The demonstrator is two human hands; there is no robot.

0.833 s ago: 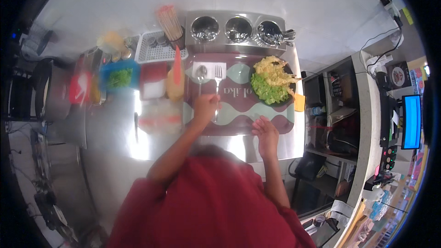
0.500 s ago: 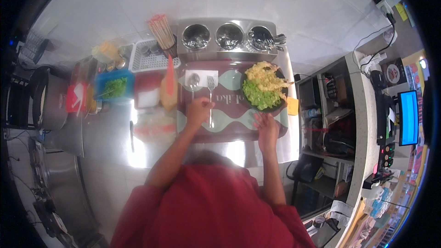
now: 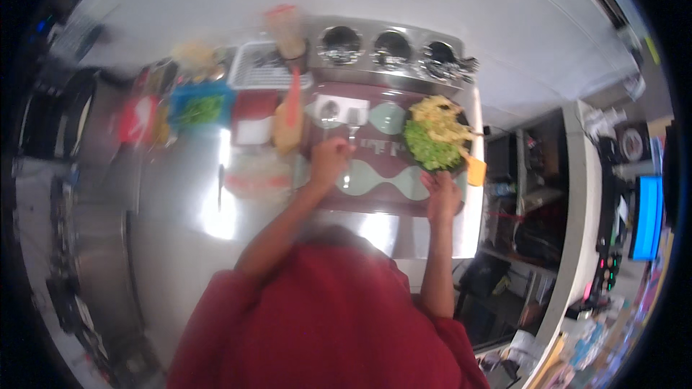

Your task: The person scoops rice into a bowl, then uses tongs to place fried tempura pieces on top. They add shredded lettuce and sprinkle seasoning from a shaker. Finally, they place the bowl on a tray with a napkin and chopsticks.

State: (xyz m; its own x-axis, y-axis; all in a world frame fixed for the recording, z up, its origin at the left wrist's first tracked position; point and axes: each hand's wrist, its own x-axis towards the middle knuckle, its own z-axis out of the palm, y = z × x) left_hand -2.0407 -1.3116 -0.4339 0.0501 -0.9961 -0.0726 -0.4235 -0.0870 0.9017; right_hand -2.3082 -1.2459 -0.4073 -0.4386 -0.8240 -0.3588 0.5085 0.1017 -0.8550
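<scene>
On a maroon and pale green tray (image 3: pixel 375 200) lie a spoon (image 3: pixel 329 110) and a fork (image 3: pixel 354 118), their heads on a white napkin (image 3: pixel 342 104). My left hand (image 3: pixel 331 161) is closed over the lower part of the spoon, its fingertips close to the fork's handle; blur hides what the fingers grip. A dark bowl (image 3: pixel 411 152) at the tray's right holds shredded green leaves (image 3: pixel 431 147) and golden fried pieces in batter (image 3: pixel 438 114). My right hand (image 3: pixel 442 197) is at the bowl's near rim, fingers apart; whether they touch it is unclear.
Behind the tray stands a steel cutlery holder (image 3: pixel 389 72) with three round wells. To its left are chopsticks (image 3: pixel 285 29), a white basket (image 3: pixel 261 68), a sauce bottle (image 3: pixel 287 130) with a red nozzle and a blue tub (image 3: pixel 200 106) of greens. An orange tag (image 3: pixel 476 171) sits right of the bowl.
The whole view has shifted, so the tray and both hands appear further right and slightly higher. Against the tray, my hands have barely moved. The picture is more blurred.
</scene>
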